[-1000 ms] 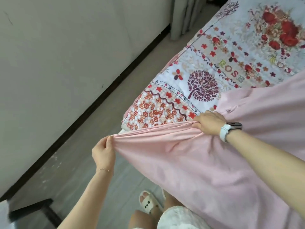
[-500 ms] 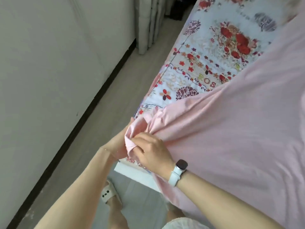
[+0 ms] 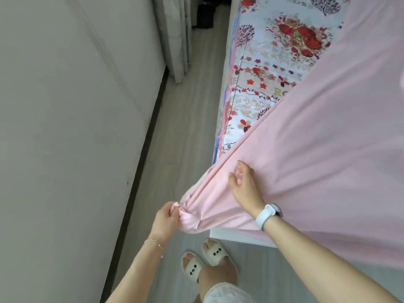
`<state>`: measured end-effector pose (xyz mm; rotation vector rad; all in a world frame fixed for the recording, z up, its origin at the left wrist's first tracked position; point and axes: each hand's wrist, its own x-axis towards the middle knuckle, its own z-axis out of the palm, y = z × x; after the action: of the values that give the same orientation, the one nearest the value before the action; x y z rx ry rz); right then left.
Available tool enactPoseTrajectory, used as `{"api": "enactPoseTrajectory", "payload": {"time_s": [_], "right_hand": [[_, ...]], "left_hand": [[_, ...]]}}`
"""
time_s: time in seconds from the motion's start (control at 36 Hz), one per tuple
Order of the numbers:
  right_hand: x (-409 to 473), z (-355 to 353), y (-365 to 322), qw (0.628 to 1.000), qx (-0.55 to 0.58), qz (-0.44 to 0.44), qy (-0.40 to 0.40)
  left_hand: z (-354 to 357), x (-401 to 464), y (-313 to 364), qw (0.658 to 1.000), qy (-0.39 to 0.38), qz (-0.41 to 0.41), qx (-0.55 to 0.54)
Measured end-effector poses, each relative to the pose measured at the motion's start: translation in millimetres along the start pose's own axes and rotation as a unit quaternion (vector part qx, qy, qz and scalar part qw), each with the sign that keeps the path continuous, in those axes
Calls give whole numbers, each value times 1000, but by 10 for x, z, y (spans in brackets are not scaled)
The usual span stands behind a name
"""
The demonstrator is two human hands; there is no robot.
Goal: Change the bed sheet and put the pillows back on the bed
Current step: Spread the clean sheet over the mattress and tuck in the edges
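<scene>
Left hand (image 3: 167, 217) clenches the bunched corner of the plain pink cotton sheet (image 3: 317, 162) off the bed's near corner — right hand (image 3: 244, 184) released, hovering. Soft, light, stretchy — likely best gripped at the hem.

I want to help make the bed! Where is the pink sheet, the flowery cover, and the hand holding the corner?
pink sheet (image 3: 317, 149): head view, smooth middle stretch.
flowery cover (image 3: 269, 68): head view, patterned top beside the roses.
left hand (image 3: 166, 219): head view, back of hand gripping the bunched corner.
</scene>
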<state>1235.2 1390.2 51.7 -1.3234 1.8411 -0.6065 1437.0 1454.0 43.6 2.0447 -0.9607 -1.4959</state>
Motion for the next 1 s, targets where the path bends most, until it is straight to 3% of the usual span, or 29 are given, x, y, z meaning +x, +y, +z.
{"api": "enactPoseTrajectory", "payload": {"time_s": [0.08,0.19,0.39,0.53,0.61,0.67,0.78,0.86,1.0], "right_hand": [[245,135,0,997,-25,71,12],[517,285,-31,982,-99,157,40],[859,574,-81,939,-148,298,93],[1052,692,-23,911,-214,335,110],[1014,575,48,918,-69,350,171],[892,465,71,901,68,358,236],[681,282,148,801,323,361,352],[536,173,174,724,460,352,374],[316,96,146,671,552,323,375]], "left_hand": [[-110,84,21,996,-83,-23,39],[-309,245,161,987,-133,-43,81],[-374,756,610,972,-172,11,162],[-179,1249,981,961,-207,60,170],[-44,1433,1157,965,-204,74,147],[38,1469,1246,964,-217,76,134],[286,1491,1397,957,-252,96,104],[548,1433,1472,953,-269,118,77],[1064,1219,1524,926,-373,33,54]]}}
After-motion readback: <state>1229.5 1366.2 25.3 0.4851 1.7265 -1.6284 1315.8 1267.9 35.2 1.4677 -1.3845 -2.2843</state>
